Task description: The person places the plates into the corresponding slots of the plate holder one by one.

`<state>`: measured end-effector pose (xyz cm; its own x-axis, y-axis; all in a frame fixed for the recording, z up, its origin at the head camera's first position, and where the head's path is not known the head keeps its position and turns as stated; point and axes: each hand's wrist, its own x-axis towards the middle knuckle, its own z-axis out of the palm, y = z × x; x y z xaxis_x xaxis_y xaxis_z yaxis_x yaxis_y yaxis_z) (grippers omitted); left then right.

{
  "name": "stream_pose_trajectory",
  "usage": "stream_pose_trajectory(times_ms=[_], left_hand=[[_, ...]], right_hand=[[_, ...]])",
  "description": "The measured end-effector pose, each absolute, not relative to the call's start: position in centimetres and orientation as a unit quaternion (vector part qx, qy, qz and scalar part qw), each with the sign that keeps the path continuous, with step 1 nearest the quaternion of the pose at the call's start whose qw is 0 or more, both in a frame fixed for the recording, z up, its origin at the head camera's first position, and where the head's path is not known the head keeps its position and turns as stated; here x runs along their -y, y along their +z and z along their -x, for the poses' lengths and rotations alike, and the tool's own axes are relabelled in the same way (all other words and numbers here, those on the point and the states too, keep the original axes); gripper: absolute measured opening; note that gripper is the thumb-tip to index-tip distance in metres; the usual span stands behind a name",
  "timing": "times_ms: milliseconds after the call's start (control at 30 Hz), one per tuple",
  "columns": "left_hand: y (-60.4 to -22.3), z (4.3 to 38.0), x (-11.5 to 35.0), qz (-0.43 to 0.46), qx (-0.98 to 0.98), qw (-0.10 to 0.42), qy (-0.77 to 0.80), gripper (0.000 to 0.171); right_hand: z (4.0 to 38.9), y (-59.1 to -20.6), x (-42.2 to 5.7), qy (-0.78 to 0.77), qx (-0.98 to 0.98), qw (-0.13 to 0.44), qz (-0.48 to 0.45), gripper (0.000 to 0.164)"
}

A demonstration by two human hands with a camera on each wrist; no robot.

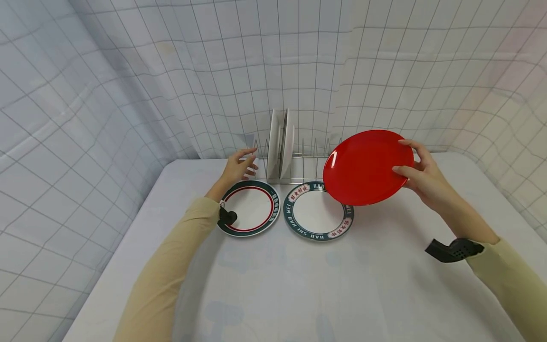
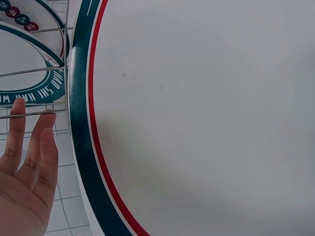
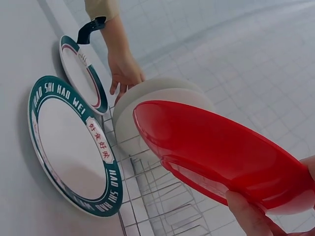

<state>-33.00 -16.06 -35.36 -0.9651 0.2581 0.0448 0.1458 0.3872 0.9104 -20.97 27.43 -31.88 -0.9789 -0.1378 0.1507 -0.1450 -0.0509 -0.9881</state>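
A glossy red plate (image 1: 367, 168) is tilted in the air above the table's right side. My right hand (image 1: 423, 175) pinches its right rim; the right wrist view shows the underside of the red plate (image 3: 211, 152) with its foot ring. At the left end of a wire dish rack (image 1: 307, 168), my left hand (image 1: 237, 168) has its fingers loosely extended. In the left wrist view its fingertips are at the rack wires; whether they touch cannot be told. Two white plates (image 1: 274, 142) stand upright in the rack, close beside the left hand.
In front of the rack lie two green-rimmed plates: a left plate (image 1: 248, 209) with a red inner ring, partly under the left wrist, and a right plate (image 1: 318, 213) with lettering. Behind the table (image 1: 278, 289) hangs a checked white cloth (image 1: 299, 61), also along both sides.
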Motion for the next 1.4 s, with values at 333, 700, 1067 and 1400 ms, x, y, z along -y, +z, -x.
stream_pose_trajectory(times_ms=[333,700,1067,1400], left_hand=[[-36.3,33.5,16.4,-0.120,-0.829,0.053,0.544,0.044],[-38.4,35.3,16.7,-0.126,-0.838,0.026,0.530,0.044],[-38.4,35.3,16.5,-0.125,-0.841,0.017,0.526,0.043],[-38.5,35.1,16.3,-0.125,-0.842,0.013,0.525,0.043]], right_hand=[[23.1,-30.7,-24.7,0.700,0.707,0.014,-0.100,0.052],[25.2,-29.4,-22.3,0.632,0.770,0.041,-0.079,0.053],[27.1,-28.6,-19.9,0.612,0.785,0.050,-0.085,0.057],[28.3,-28.2,-18.5,0.606,0.789,0.054,-0.091,0.058]])
